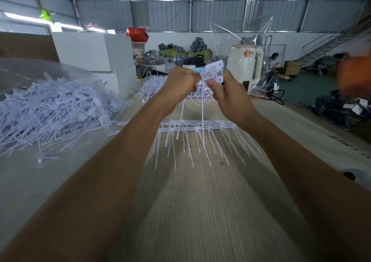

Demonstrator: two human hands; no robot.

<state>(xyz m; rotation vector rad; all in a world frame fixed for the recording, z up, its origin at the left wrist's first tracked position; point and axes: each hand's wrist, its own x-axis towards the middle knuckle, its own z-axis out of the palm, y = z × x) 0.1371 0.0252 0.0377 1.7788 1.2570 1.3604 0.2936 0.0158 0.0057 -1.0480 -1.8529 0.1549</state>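
Seal ties (pixel 211 72) hang upright, tails down; left hand (pixel 178 83) and right hand (pixel 228 95) pinch the heads.

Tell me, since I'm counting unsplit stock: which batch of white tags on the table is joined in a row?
The middle strip: its heads form one straight bar, tails fanning out. The left heap and far pile lie loose and tangled.

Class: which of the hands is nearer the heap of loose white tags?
Left. The left hand is raised just right of the heap; the right hand is farther right.
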